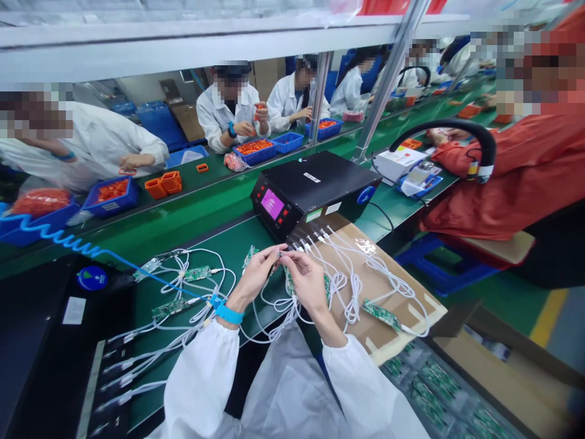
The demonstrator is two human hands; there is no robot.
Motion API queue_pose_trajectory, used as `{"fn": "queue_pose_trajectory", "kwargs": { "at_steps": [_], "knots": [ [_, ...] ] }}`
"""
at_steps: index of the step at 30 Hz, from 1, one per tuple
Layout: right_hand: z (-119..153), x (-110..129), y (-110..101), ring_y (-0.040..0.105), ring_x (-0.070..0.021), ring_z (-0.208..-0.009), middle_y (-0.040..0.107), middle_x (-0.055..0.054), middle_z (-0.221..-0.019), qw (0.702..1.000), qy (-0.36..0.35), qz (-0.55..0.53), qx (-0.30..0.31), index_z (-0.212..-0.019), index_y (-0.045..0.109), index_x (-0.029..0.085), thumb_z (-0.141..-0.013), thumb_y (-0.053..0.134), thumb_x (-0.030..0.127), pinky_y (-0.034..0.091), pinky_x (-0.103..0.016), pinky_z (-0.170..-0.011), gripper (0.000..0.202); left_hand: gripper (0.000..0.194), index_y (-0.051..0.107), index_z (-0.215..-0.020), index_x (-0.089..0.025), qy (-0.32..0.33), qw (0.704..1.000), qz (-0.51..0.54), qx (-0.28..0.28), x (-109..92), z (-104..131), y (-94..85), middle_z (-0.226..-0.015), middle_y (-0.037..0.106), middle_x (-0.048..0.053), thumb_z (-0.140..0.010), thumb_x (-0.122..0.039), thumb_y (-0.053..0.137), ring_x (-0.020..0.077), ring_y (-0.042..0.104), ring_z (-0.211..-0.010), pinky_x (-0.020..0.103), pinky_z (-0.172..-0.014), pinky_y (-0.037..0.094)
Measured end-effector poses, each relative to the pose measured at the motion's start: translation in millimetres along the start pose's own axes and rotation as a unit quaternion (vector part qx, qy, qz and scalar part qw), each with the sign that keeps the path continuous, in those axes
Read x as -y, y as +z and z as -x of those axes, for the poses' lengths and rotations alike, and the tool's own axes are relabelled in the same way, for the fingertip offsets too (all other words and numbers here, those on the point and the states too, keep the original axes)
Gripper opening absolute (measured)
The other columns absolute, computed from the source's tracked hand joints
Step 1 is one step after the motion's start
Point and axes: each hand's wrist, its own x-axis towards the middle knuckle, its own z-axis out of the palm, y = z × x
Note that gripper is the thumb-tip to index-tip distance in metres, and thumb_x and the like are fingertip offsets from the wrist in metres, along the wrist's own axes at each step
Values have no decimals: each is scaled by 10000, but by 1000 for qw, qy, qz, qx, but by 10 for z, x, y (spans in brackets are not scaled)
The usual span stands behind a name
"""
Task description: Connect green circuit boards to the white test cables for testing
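Observation:
My left hand, with a blue wrist strap, is closed with thumb and forefinger pinched together. Close beside it, my right hand is also pinched, and the fingertips of both meet over a small dark item mostly hidden by them. Behind and below the hands lie a green circuit board and bundled white cables. Further boards with cables attached lie to the left, among them one circuit board. Another green board rests on the cardboard at right.
A black test box with a lit pink screen stands ahead, cables plugged into its side. A second black box is at left, below a coiled blue cord. Co-workers sit across the belt with blue bins. Boxed boards are lower right.

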Motion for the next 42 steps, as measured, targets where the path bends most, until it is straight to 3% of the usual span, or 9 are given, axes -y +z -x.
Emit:
{"fn": "queue_pose_trajectory", "kwargs": {
  "at_steps": [5, 9, 14, 17, 19, 23, 28, 37, 42],
  "knots": [
    [45, -1, -6, 734, -218, -948, 776, -82, -1036, 998, -26, 46, -22, -993, 755, 197, -921, 717, 461, 585, -370, -934, 275, 598, 802, -1187, -172, -7, 1000, -24, 18, -3, -10, 34, -931, 767, 72, -776, -605, 848, 139, 617, -797, 253, -763, 464],
    [25, -39, -42, 725, -209, -919, 772, -79, -1022, 996, -46, 69, -36, -1003, 755, 200, -941, 698, 446, 581, -354, -902, 261, 566, 809, -1145, -165, 10, 998, -37, 40, -37, -38, 94, -967, 769, 86, -787, -602, 840, 177, 642, -885, 282, -833, 482],
    [-2, -28, -111, 733, -216, -925, 768, -76, -998, 990, -63, 126, -21, -1027, 754, 200, -982, 651, 405, 583, -369, -899, 234, 574, 797, -1142, -152, 5, 999, -42, 22, -70, -53, 121, -912, 748, 71, -763, -577, 868, 151, 613, -799, 277, -790, 482],
    [198, 5, -64, 705, -238, -1057, 728, -107, -1098, 955, -145, 243, -90, -1067, 732, 199, -1014, 609, 356, 565, -402, -967, 207, 599, 791, -1137, -140, 3, 999, -47, -11, -71, -60, 116, -787, 679, 27, -736, -574, 886, 108, 537, -693, 237, -666, 428],
    [422, -22, 26, 699, -231, -1036, 705, -116, -1078, 922, -187, 316, -120, -1059, 713, 193, -1040, 564, 313, 567, -382, -934, 192, 624, 783, -1134, -134, 0, 999, -35, -20, -69, -69, 117, -712, 607, -6, -728, -599, 878, 84, 475, -630, 218, -590, 370],
    [782, -221, 259, 724, -218, -804, 737, -110, -954, 906, -107, 408, -29, -1062, 697, 175, -1057, 526, 274, 539, -307, -702, 197, 620, 769, -1079, -121, -19, 1000, -14, -20, -72, -82, 132, -701, 552, -17, -705, -600, 890, 68, 458, -598, 197, -544, 342],
    [793, -415, 409, 741, -213, -742, 770, -97, -884, 902, -23, 430, 10, -977, 699, 173, -1046, 464, 164, 457, -279, -649, 245, 555, 764, -1052, -120, -17, 999, -6, -30, -48, -89, 134, -729, 534, -12, -747, -570, 875, 65, 447, -598, 185, -519, 347],
    [762, -409, 409, 727, -196, -662, 772, -80, -818, 902, -12, 432, 8, -936, 672, 177, -1042, 477, 174, 364, -270, -591, 222, 603, 755, -1021, -95, -10, 999, 20, -48, 0, -158, 124, -678, 487, -33, -709, -589, 900, 52, 403, -565, 160, -476, 317],
    [804, -406, 409, 730, -193, -665, 771, -73, -804, 906, -14, 423, 10, -910, 673, 184, -1038, 494, 184, 364, -261, -591, 220, 515, 746, -972, -87, -42, 996, 36, -64, -22, -123, 134, -677, 482, -35, -739, -517, 906, 48, 397, -545, 163, -447, 294]
  ]
}}
